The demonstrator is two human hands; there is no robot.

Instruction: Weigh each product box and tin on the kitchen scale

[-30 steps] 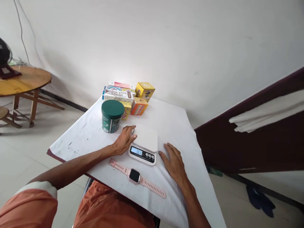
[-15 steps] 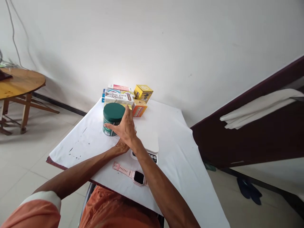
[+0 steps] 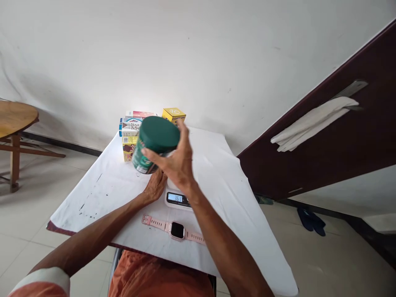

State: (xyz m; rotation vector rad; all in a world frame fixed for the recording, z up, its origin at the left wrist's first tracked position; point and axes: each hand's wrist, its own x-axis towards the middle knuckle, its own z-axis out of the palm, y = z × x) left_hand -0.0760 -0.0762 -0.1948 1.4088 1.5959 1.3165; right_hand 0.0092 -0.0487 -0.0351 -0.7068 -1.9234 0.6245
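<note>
My right hand point(image 3: 179, 161) is wrapped round a jar with a dark green lid point(image 3: 159, 134). The jar is tilted and held above the table, its label smeared by motion. Below it, my left hand point(image 3: 155, 185) rests at the left side of a white kitchen scale point(image 3: 170, 205), fingers stretched forward; their tips are hidden behind the jar and my right hand. The scale's lit display seems to read 361, and my right wrist covers part of its panel. Closer to me lies a pink smartwatch point(image 3: 177, 230), its strap laid out flat.
Behind the jar stand several cartons, among them a white "Su... Me..." box point(image 3: 130, 126) and a yellow box point(image 3: 174, 114). A white cloth point(image 3: 232, 214) covers the table. At the left is a round wooden table point(image 3: 18, 115); a towel point(image 3: 312, 123) hangs on the dark door at right.
My right hand has lifted the jar off the table and moved it right, tilting it. The scale's display has come into view. The camera has shifted slightly.
</note>
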